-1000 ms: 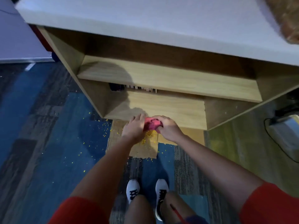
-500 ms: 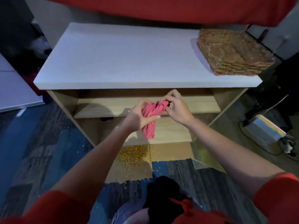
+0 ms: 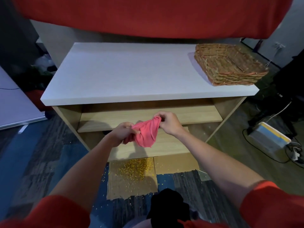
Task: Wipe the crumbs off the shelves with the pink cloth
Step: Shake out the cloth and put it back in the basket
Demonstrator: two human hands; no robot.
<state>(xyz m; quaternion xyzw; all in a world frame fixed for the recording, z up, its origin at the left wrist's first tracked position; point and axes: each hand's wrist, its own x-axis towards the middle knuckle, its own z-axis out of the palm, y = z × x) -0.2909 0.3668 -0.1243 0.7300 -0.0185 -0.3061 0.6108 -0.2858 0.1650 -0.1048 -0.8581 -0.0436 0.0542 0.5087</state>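
The pink cloth [image 3: 146, 133] hangs in the air in front of the wooden shelf unit [image 3: 194, 115], stretched between both hands. My left hand [image 3: 122, 133] pinches its left edge and my right hand [image 3: 169, 123] pinches its upper right corner. Yellow crumbs [image 3: 135, 168] lie in a heap on a piece of cardboard [image 3: 174, 163] on the floor below the lowest shelf [image 3: 169, 145]. A few crumbs dot the right of the lower compartment.
A woven basket [image 3: 230, 64] sits on the right of the white top board [image 3: 131, 71]. A box with cables [image 3: 269, 139] stands on the floor to the right. Scattered crumbs speckle the blue carpet [image 3: 41, 162] at left.
Both hands rose from the floor-level crumbs to shelf height with the cloth, then pulled apart, spreading the bunched cloth wider. The camera view lifted and drew back.
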